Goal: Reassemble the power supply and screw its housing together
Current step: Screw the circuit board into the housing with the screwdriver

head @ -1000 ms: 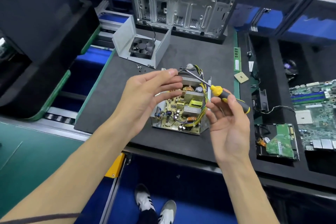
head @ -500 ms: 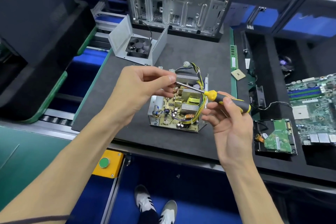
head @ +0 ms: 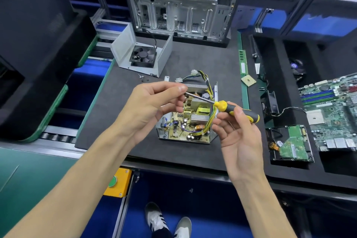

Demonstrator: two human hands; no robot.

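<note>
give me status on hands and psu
Right hand holds screwdriver; left hand pinches its tip. PSU open, cover off. Nothing blocking.

The screwdriver (head: 229, 107) tip vanishes inside the left hand (head: 152, 106), so whatever those fingertips pinch there can't be made out. That hand covers the power supply board's (head: 190, 123) left rear corner. Tiny screws (head: 142, 77) near the fan cover (head: 143, 54) are too small to count. The motherboard (head: 332, 110) runs off the right edge.
</note>
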